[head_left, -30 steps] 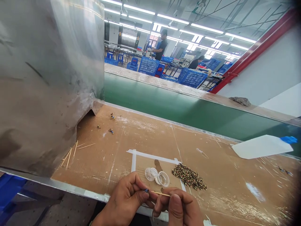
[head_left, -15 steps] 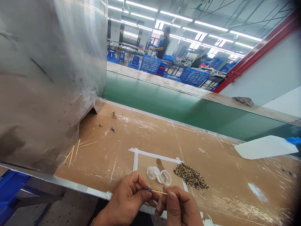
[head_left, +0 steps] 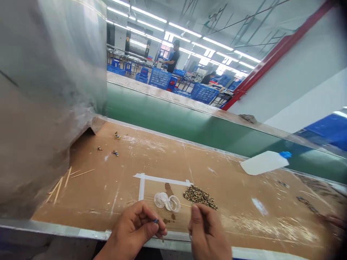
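Note:
Pinched between the thumb and index finger of my left hand [head_left: 138, 225] is a small blue piece [head_left: 156, 221]; most of it is covered by the fingers. My right hand [head_left: 208, 231] is closed on a thin wooden stick [head_left: 185, 205], which points left, its tip at the rim of a small clear plastic cup [head_left: 175, 204]. Beside that cup lies another clear round cup or lid [head_left: 160, 200]. A pile of small dark, gold and red pieces [head_left: 200, 196] is just beyond my right hand.
White tape [head_left: 162, 178] marks a rectangle on the brown worktop. Loose wooden sticks [head_left: 57, 189] and a few small pieces [head_left: 115, 153] lie left, near a metal housing [head_left: 54, 108]. A white bottle [head_left: 265, 163] lies right. Another person's hand [head_left: 334, 220] shows at the right edge.
The stick has come away from the blue piece and moved over to the cup. My hands are farther apart, and the view has swung right.

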Action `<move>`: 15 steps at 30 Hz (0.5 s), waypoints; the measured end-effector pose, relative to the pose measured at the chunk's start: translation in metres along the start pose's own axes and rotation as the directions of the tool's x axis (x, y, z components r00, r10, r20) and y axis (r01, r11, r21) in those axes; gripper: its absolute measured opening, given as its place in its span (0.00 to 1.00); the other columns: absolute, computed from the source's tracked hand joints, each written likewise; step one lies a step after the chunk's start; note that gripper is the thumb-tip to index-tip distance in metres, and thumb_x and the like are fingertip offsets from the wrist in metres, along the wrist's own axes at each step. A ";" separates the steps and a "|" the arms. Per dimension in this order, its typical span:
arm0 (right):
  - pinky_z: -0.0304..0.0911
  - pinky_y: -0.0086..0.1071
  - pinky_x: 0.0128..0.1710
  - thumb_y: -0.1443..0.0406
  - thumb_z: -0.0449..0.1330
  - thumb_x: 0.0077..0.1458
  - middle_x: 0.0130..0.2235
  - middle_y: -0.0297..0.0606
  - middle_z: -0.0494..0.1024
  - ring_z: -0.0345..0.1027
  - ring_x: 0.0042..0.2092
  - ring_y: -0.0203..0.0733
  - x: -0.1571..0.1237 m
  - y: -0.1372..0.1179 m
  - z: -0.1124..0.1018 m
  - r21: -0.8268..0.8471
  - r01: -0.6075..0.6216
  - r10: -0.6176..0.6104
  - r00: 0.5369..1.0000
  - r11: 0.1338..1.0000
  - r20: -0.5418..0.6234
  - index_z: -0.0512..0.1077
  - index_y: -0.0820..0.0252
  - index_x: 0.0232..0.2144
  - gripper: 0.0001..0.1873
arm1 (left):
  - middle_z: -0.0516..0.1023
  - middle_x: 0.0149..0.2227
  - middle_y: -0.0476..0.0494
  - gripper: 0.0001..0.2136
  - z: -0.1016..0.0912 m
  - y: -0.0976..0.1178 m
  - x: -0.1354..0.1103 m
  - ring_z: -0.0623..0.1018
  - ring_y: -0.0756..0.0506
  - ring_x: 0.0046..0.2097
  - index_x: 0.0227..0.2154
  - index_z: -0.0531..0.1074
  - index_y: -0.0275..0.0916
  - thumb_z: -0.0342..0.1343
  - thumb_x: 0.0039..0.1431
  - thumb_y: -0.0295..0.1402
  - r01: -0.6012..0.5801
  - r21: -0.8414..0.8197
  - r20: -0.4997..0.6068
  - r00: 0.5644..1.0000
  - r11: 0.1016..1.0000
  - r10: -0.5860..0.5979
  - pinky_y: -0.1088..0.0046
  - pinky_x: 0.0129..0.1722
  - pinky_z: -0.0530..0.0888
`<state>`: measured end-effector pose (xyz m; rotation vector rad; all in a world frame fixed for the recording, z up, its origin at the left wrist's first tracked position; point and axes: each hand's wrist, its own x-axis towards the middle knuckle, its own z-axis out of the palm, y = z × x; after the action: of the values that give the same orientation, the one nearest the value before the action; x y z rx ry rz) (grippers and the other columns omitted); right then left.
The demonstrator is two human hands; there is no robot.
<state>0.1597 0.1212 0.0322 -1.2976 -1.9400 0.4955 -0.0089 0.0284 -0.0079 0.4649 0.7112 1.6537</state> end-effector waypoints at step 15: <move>0.76 0.43 0.40 0.52 0.58 0.62 0.38 0.46 0.86 0.81 0.40 0.54 0.016 0.101 -0.049 -0.240 -0.041 0.032 0.999 0.970 -0.044 0.81 0.58 0.36 0.18 | 0.85 0.28 0.46 0.17 0.005 0.000 -0.003 0.83 0.48 0.32 0.28 0.79 0.38 0.78 0.47 0.45 0.027 0.081 -0.095 0.995 0.996 -0.019 0.74 0.37 0.80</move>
<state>0.2562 0.1738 0.0029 -1.4856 -1.9929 0.2544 -0.0044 0.0263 -0.0039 0.4383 0.8540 1.6375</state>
